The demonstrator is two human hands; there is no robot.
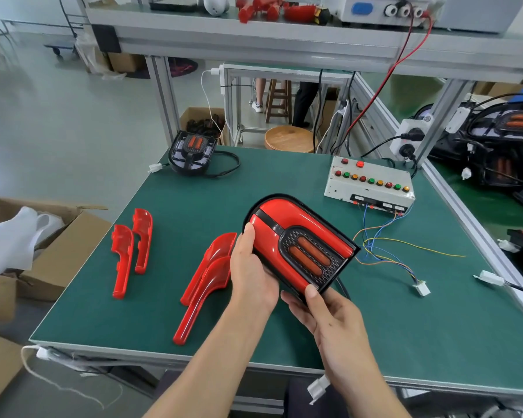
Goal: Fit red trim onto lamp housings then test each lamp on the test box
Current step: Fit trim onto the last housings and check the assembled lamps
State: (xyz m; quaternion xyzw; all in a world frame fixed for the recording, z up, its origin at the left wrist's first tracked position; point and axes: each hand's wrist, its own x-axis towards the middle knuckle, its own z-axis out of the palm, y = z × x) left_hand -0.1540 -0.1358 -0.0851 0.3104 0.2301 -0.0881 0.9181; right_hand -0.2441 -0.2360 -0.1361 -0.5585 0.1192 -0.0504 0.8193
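From the head view, I see both hands holding one lamp (299, 245) up over the green tabletop (194, 200). The left hand (251, 273) grips its left edge, with the thumb pressed on the red trim (287, 215). The right hand (323, 315) pinches the near corner, thumb on top. The trim looks fitted on both sides of this housing, so I think the test comes next.

What could go wrong? The lamp is held only by its edges, so it could slip and fall on the tabletop. If the thumbs push too hard or crooked, a trim clip might not seat, or could snap. The lamp's own wire hangs under it (I can hardly see it), and it could catch on the loose colored wires (384, 245) that run from the test box (370, 185). The spare trim pieces (206, 282) lie just beside the left hand, so a bump could knock them off. More trim pieces (132, 248) lie further left, and a bare housing (192, 152) waits at the far edge.

I cannot read any brand or writing. The small labels on the test box are too blurry.
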